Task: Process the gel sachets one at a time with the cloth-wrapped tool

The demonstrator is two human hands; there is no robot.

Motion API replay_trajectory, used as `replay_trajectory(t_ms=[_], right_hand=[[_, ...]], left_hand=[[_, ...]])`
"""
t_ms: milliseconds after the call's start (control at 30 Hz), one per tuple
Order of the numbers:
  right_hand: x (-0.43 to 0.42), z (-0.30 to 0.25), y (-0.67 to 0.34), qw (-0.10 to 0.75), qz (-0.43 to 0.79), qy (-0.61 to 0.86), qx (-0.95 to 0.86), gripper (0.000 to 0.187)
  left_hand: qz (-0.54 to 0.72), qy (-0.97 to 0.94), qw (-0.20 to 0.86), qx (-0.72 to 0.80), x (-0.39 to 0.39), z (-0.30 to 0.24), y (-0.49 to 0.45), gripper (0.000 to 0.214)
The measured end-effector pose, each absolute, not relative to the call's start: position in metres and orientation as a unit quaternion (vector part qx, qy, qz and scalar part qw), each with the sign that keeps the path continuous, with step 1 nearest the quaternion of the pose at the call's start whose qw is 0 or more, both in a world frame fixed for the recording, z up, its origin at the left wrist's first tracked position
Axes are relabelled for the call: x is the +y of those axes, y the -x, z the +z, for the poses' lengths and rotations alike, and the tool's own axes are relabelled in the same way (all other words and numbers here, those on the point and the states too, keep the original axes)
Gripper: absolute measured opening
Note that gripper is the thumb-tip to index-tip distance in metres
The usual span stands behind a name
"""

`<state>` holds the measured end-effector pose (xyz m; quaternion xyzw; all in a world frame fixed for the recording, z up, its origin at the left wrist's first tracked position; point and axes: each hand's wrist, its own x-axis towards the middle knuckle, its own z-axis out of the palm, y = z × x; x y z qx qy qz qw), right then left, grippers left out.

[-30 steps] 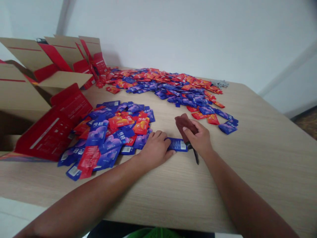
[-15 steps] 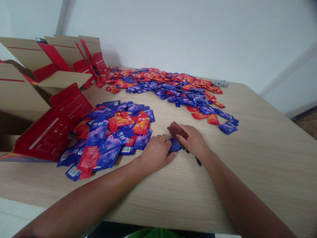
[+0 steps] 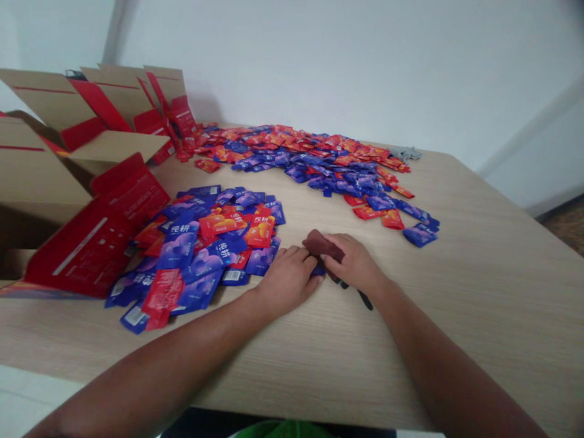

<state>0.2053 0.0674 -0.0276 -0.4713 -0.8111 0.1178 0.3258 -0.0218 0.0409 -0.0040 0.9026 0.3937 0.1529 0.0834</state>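
My left hand rests on the table with fingers curled, gripping the edge of a small blue packet that is mostly hidden between both hands. In my right hand is a folded brown cloth, pinched and pressed over that packet. Below the right hand, a slim black object sticks out on the tabletop; most of it is covered, so its kind is unclear. Just left of my left hand lies a pile of blue and red-orange packets.
Open red cardboard boxes stand along the left side. A long heap of red and blue packets stretches across the back of the wooden table. Grey crumpled pieces lie at its far right end, near the white wall.
My right hand and the brown cloth have shifted slightly left and down, covering more of the blue packet. The left hand stays nearly in place.
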Motion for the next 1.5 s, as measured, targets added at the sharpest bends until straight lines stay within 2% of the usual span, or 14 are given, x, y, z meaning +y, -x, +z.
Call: replay_trajectory(t_ms=[333,633,1000,1133,1300,1500], right_hand=[[0.079,-0.038,-0.216,0.351,0.058,0.563,-0.746,0.048],[0.066,-0.021,-0.203,0.333,0.117,0.419,-0.837,0.050],[0.079,-0.039,-0.216,0.329,0.063,0.546,-0.768,0.042],[0.076,-0.037,-0.216,0.341,0.049,0.506,-0.791,0.048],[0.070,-0.036,-0.211,0.331,0.092,0.431,-0.834,0.054],[0.074,-0.037,-0.211,0.342,0.095,0.474,-0.806,0.047]], left_hand=[[0.112,-0.913,0.078,0.385,0.029,0.003,0.018,0.019],[0.141,-0.905,0.102,0.388,0.032,-0.006,0.021,0.022],[0.130,-0.906,0.099,0.391,0.033,0.001,0.020,0.021],[0.136,-0.905,0.099,0.391,0.034,-0.002,0.021,0.021],[0.144,-0.900,0.102,0.398,0.035,-0.007,0.022,0.023],[0.134,-0.903,0.096,0.397,0.036,-0.005,0.022,0.022]])
